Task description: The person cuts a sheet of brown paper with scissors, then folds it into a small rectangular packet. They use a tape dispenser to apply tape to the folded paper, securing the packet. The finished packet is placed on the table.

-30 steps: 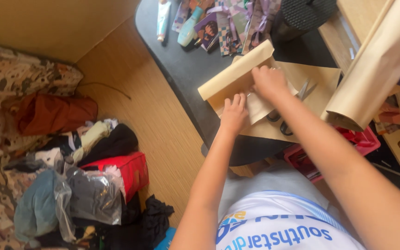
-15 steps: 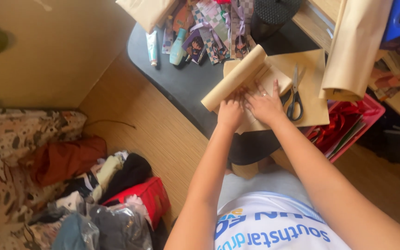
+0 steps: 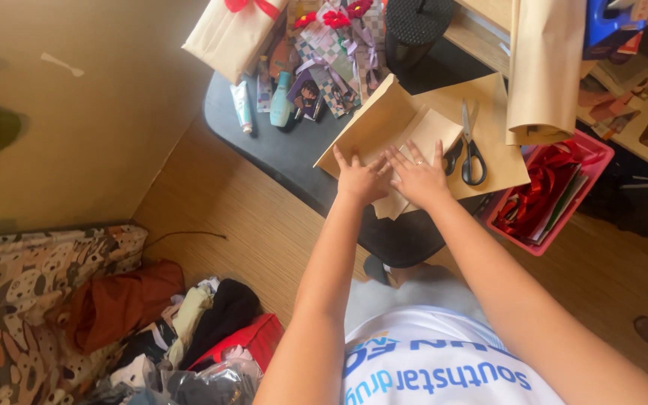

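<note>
on the far left of the dark table [image 3: 294, 161] stand a wrapped gift with a red bow [image 3: 230, 34] and a row of small tubes and bottles [image 3: 264, 105]; on the floor, near left, lies a heap of clothes [image 3: 181, 330] beside a patterned couch [image 3: 9, 300].

the left hand [image 3: 361, 180] lies flat, fingers spread, on the near left part of a flat parcel in brown paper [image 3: 384, 124]. it grips nothing; the palm only presses down. touching it on the right, the right hand [image 3: 418, 180], a ring on one finger, is likewise flat and spread, pressing a paler folded flap of paper [image 3: 433, 131] onto the parcel.

the parcel sits on the table just beyond both hands, on a larger sheet of the same brown paper [image 3: 496, 161]. its long axis runs slantwise, from near left to far right, so the left hand covers the nearer end and the far end reaches away past the fingertips. the flap lies nearer the right hand than the left.

just right of the flap lie black-handled scissors [image 3: 472, 150], blades pointing away, closest to the right hand. farther right a roll of brown paper [image 3: 545, 67] leans, and near it a red basket [image 3: 549, 191] holds red ribbon.
</note>
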